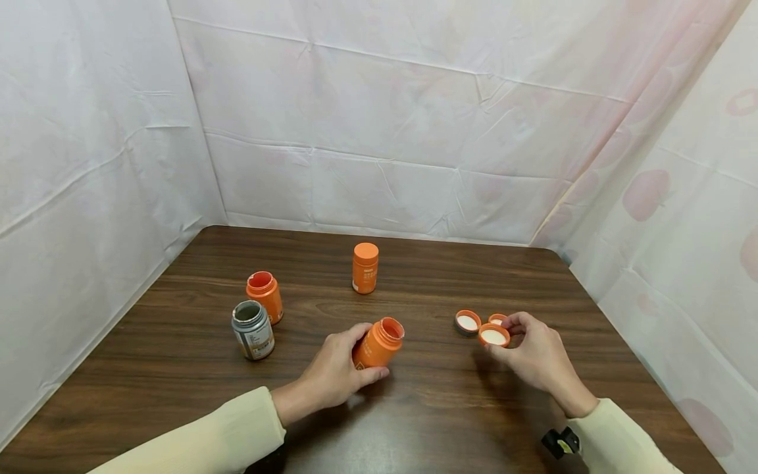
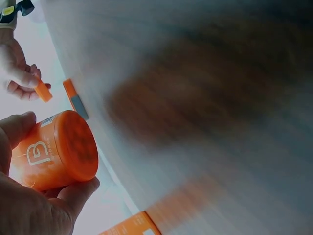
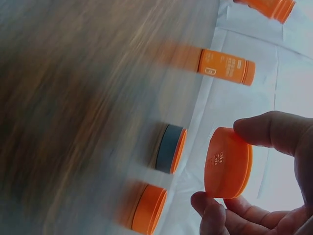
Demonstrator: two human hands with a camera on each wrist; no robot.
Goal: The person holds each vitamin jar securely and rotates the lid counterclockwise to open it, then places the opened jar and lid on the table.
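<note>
My left hand (image 1: 336, 370) grips an uncapped orange bottle (image 1: 378, 343), tilted with its mouth up and to the right. In the left wrist view that bottle (image 2: 58, 151) hangs above the table, its flat base showing. My right hand (image 1: 537, 352) pinches an orange lid (image 1: 494, 336) by its edge, with the white inner side facing up. Seen from the right wrist, the lid (image 3: 227, 162) sits between thumb and fingers, off the table. Close by lie a grey lid with an orange inner rim (image 1: 467, 322) and another orange lid (image 1: 498, 319), partly hidden by the held one.
A capped orange bottle (image 1: 364, 268) stands toward the back of the brown wooden table (image 1: 438, 408). On the left are an open orange bottle (image 1: 265, 297) and an open grey bottle (image 1: 253, 330), side by side. White sheeting (image 1: 391, 118) hangs round the table's back and sides.
</note>
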